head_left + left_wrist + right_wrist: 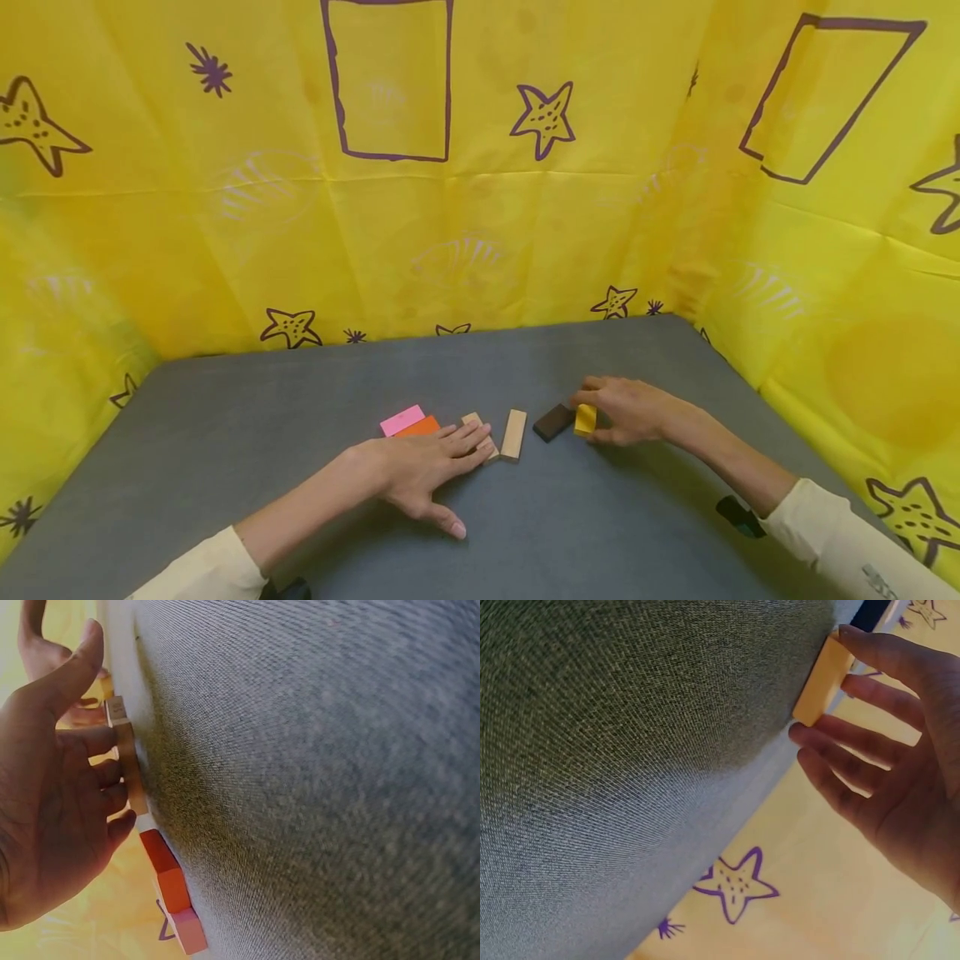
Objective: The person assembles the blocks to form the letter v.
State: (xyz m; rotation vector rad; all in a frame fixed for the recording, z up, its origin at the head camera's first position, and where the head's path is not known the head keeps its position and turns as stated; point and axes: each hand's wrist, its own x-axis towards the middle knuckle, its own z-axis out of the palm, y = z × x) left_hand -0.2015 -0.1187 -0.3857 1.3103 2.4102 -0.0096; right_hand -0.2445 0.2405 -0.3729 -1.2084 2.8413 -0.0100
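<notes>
My right hand [626,410] holds a yellow wooden block [585,420] by its ends between thumb and fingers; the right wrist view shows the thumb at one end of this yellow block [825,681] and fingertips at the other. Just left of it lies a dark brown block [553,422]. My left hand [420,467] is spread, its straight fingers lying over a plain wooden block [470,418] and partly hiding it. A second plain block [513,434] lies beside those fingertips. Behind the left hand, an orange block [417,427] sits against a pink block [402,420].
The blocks lie in a loose, curved row on a dark grey cloth-covered table [585,517]. Yellow fabric [480,225] printed with purple stars and frames hangs along the table's back and both sides. A small dark object [740,515] shows by the right sleeve.
</notes>
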